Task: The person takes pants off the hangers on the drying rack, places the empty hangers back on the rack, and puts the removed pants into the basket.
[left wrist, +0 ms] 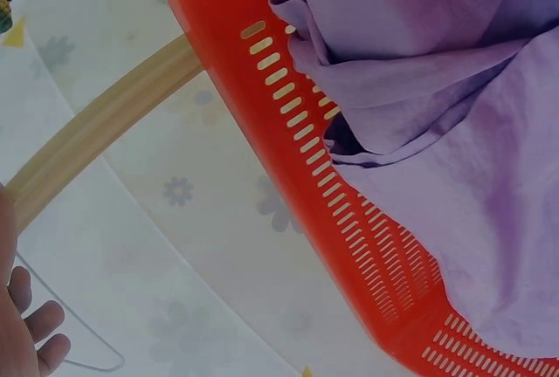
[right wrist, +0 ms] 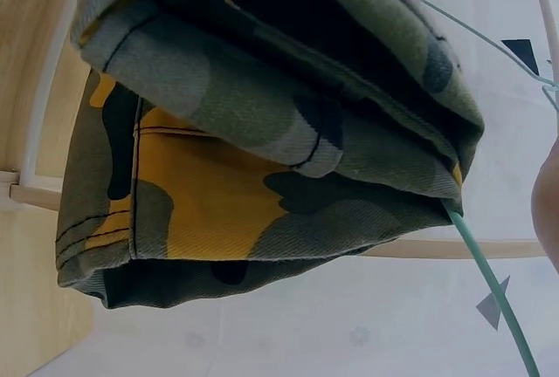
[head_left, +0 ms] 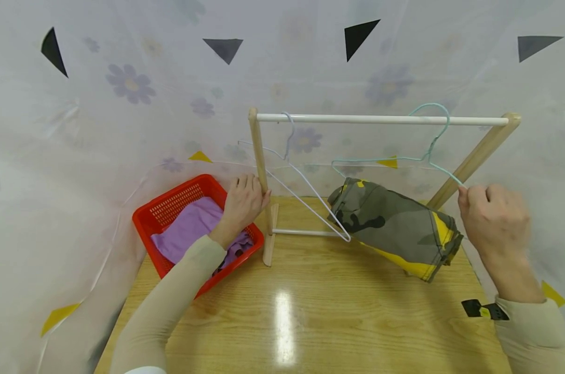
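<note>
My left hand (head_left: 243,201) grips the left wooden post (head_left: 263,171) of a small clothes rack, thumb to its right. My right hand (head_left: 496,223) pinches the right shoulder of a mint-green hanger (head_left: 443,170), whose hook loops over the rack's white bar (head_left: 348,119). Folded camouflage trousers (head_left: 390,223) in grey, green and yellow hang over this hanger. In the right wrist view the camouflage trousers (right wrist: 218,194) show their folds, with the green hanger (right wrist: 491,285) coming out at one side. A pale lilac hanger (head_left: 310,187) with no garment hangs near the left post.
Left of the rack stands a red basket (head_left: 144,231) with a purple garment (head_left: 193,221) and darker cloth inside. The wooden tabletop (head_left: 338,317) lies in front of the rack. A flowered white sheet (head_left: 310,67) hangs behind. A black strap (head_left: 484,310) is near my right cuff.
</note>
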Motion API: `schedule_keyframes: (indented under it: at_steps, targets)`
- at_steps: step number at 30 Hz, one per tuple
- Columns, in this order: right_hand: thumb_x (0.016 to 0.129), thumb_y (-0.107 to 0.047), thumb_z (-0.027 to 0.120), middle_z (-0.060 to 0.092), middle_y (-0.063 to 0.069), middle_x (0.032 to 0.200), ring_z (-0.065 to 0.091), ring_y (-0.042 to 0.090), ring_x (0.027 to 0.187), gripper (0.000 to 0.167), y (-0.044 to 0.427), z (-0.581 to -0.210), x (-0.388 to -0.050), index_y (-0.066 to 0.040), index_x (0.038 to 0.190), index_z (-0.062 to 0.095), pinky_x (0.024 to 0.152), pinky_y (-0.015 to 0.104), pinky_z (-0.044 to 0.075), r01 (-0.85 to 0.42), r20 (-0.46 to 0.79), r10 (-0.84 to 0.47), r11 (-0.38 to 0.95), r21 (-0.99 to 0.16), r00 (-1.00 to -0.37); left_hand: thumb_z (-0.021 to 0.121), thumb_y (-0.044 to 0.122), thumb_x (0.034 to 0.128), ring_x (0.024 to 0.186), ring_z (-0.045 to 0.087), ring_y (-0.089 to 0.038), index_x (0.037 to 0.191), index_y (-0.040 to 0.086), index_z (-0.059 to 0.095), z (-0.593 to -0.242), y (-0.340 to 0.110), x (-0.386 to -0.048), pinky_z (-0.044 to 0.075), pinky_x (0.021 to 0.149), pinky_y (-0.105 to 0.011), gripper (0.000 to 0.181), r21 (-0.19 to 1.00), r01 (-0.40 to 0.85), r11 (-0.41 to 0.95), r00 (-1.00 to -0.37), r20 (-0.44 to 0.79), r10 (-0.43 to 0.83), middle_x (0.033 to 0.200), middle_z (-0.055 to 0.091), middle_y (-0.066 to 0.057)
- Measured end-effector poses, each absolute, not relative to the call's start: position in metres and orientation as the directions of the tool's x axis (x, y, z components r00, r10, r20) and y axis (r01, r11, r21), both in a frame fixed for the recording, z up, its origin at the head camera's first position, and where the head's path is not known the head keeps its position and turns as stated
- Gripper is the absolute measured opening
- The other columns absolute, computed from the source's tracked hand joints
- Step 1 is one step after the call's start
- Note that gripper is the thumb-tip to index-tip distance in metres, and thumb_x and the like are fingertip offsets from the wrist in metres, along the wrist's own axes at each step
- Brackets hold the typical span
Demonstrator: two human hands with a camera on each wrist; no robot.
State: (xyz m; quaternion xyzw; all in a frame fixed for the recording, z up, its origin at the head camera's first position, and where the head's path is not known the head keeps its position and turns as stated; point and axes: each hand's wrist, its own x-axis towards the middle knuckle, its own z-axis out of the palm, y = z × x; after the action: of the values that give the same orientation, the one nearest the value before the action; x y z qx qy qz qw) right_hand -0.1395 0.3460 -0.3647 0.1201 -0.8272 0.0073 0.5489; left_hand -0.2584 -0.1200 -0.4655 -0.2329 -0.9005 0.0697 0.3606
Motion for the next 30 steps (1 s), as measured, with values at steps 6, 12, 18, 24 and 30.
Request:
schedule_keyframes:
  at_steps: [6,12,18,24,30]
  targets:
    - [0.110,-0.025,0.050,0.028,0.018,0.054,0.023,0.037,0.042,0.055,0.343,-0.357,-0.137,-0.002,0.063,0.032,0.046,0.049,0.016,-0.192,0.916,-0.162,0.977,0.096,-0.367,0.055,0.039,0.1054,0.079,0.054,-0.030,0.090,0.001,0.056,-0.465,-0.120,-0.258,0.042,0.073,-0.039,0.041,-0.294,0.370,0.881,-0.631,0.617,0.470,0.083,0.055,-0.011]
    - [0.108,-0.026,0.052,0.027,0.017,0.054,0.022,0.039,0.043,0.055,0.345,-0.356,-0.136,-0.002,0.063,0.032,0.048,0.052,0.016,-0.200,0.931,-0.146,0.976,0.081,-0.335,0.055,0.039,0.1048,0.079,0.054,-0.029,0.090,0.001,0.057,-0.464,-0.120,-0.258,0.042,0.073,-0.039,0.041,-0.297,0.367,0.882,-0.627,0.621,0.470,0.082,0.055,-0.011]
    - [0.112,-0.032,0.047,0.023,0.013,0.055,0.019,0.035,0.044,0.058,0.349,-0.359,-0.129,-0.001,0.064,0.032,0.048,0.047,0.015,-0.219,0.923,-0.208,0.966,0.140,-0.325,0.053,0.039,0.1069,0.081,0.056,-0.030,0.092,0.001,0.057,-0.464,-0.120,-0.257,0.043,0.075,-0.040,0.042,-0.283,0.368,0.886,-0.660,0.592,0.463,0.085,0.056,-0.012]
    - [0.113,-0.037,0.045,0.018,0.008,0.054,0.012,0.026,0.043,0.063,0.336,-0.358,-0.116,-0.003,0.062,0.030,0.048,0.039,0.007,-0.251,0.931,-0.224,0.956,0.152,-0.287,0.053,0.040,0.1069,0.081,0.055,-0.030,0.092,0.001,0.057,-0.464,-0.120,-0.257,0.043,0.074,-0.040,0.042,-0.285,0.366,0.886,-0.660,0.592,0.463,0.085,0.056,-0.012]
    - [0.113,-0.039,0.045,0.017,0.006,0.053,0.011,0.025,0.043,0.064,0.328,-0.363,-0.109,-0.004,0.061,0.029,0.047,0.040,0.007,-0.275,0.941,-0.228,0.948,0.157,-0.249,0.055,0.039,0.1055,0.080,0.055,-0.029,0.090,0.001,0.056,-0.464,-0.120,-0.257,0.042,0.073,-0.039,0.040,-0.289,0.366,0.885,-0.648,0.603,0.465,0.083,0.055,-0.011]
